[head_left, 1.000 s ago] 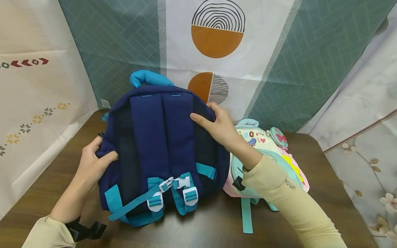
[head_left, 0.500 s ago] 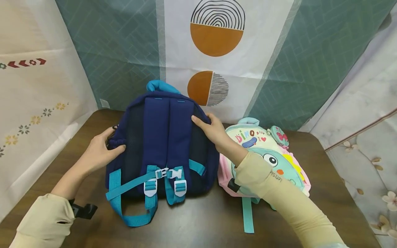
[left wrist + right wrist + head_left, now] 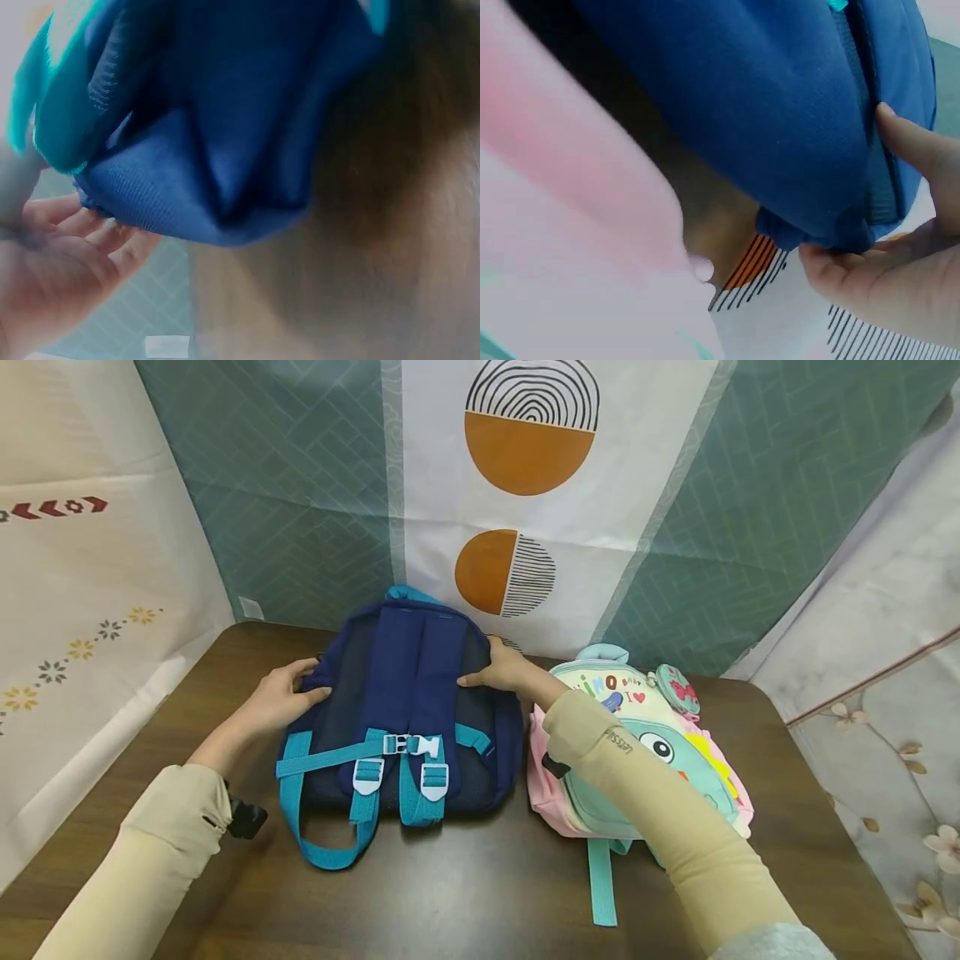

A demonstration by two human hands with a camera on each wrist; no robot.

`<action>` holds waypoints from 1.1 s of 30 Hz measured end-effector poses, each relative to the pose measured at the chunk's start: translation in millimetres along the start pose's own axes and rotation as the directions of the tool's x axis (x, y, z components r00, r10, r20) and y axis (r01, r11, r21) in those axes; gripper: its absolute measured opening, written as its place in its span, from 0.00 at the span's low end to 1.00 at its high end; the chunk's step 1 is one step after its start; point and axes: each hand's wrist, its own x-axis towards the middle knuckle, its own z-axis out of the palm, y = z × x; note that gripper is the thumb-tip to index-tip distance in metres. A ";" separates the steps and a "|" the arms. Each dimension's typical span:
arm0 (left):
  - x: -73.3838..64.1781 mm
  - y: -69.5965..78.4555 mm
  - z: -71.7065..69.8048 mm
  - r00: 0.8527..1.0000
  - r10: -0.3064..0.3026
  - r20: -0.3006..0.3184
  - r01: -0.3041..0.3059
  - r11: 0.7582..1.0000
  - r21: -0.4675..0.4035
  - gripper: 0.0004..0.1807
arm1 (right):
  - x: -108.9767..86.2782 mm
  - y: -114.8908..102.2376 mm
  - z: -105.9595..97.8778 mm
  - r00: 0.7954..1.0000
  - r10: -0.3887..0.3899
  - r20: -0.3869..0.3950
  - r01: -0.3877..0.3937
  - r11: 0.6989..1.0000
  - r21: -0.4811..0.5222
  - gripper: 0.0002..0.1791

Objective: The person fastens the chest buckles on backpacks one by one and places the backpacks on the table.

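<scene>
Toward the surface's (image 3: pixel 480 893) back edge, the navy backpack (image 3: pixel 433 675) sits right between the left hand (image 3: pixel 283 695) and the right hand (image 3: pixel 501 670), its top toward that edge, both hands gripping its sides.

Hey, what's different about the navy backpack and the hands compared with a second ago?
The navy backpack has moved farther from the head camera; its top handle sits lower and more to the right in that view. The left hand and right hand moved with it. Both still hold its sides; the pastel dinosaur backpack stayed put.
</scene>
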 end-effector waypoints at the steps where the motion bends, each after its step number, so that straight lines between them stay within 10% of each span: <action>1: 0.9 -1.1 2.0 1.000 0.003 0.004 -0.003 1.000 0.008 0.37 | 1.8 1.3 0.0 1.000 0.001 0.014 0.000 0.998 -0.055 0.56; 8: 2.0 -11.1 15.7 0.996 0.011 0.087 -0.019 0.995 0.100 0.34 | 7.7 -5.7 12.3 0.991 0.046 0.127 0.021 0.873 -0.487 0.49; 16: 6.0 2.9 10.1 0.994 -0.001 0.109 -0.030 0.960 0.278 0.32 | 19.1 -9.8 17.2 0.956 0.191 0.222 0.001 0.756 -0.655 0.46; 20: 11.0 3.5 15.4 0.995 -0.008 0.097 -0.026 0.939 0.343 0.30 | 90.9 41.3 40.6 0.926 0.253 0.280 0.031 0.688 -0.725 0.49; 23: 12.8 2.2 20.7 0.995 -0.014 0.095 -0.024 0.923 0.383 0.30 | 121.9 70.8 51.9 0.929 0.231 0.289 0.050 0.694 -0.718 0.54; 27: 12.8 2.3 23.5 0.994 -0.020 0.109 -0.026 0.912 0.409 0.29 | 62.9 33.5 39.2 0.951 0.217 0.220 -0.006 0.723 -0.691 0.51; 33: 5.7 6.2 22.6 0.991 -0.027 0.130 -0.029 0.912 0.409 0.29 | -3.3 -2.3 26.9 0.980 0.165 0.106 -0.035 0.677 -0.735 0.42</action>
